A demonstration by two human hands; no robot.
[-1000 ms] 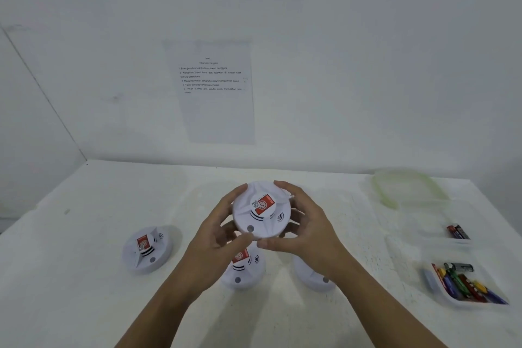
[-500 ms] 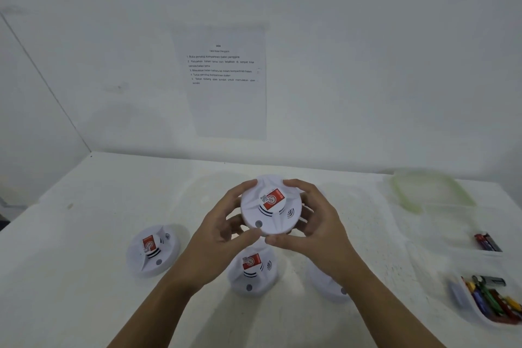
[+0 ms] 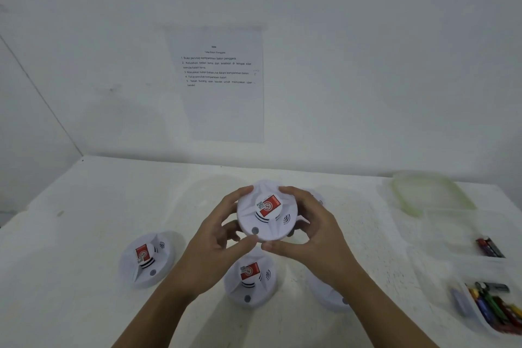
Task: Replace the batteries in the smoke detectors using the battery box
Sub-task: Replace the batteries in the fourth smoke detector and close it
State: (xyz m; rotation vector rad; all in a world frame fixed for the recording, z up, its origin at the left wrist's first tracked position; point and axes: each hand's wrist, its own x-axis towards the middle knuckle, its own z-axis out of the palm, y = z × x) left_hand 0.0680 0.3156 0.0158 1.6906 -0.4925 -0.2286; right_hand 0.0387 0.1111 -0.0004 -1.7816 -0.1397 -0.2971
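Head view, the only one, showed a round white plastic smoke detector with a red label (image 3: 267, 213) held up above the white worktop (image 3: 84, 234) at the middle of the frame. The left hand (image 3: 214, 257) and the right hand (image 3: 316, 237) both gripped it, fingers curled round its rim from either side. Its labelled face was toward the camera, so the battery cover could not be seen.

Three more white detectors lay on the worktop: one at lower left (image 3: 147, 258), one below the hands (image 3: 250, 277), and one partly hidden under the right forearm (image 3: 327, 297).

At lower right the clear plastic battery box (image 3: 461, 304) held many coloured batteries. Above it, a few dark batteries (image 3: 490, 247) lay in a second clear tray, with a pale green lid (image 3: 429, 195) beyond.

No detector showed an open compartment, so the work looked early. Opening, swapping and closing probably remained for the held unit, and whether the others were done could not be told.
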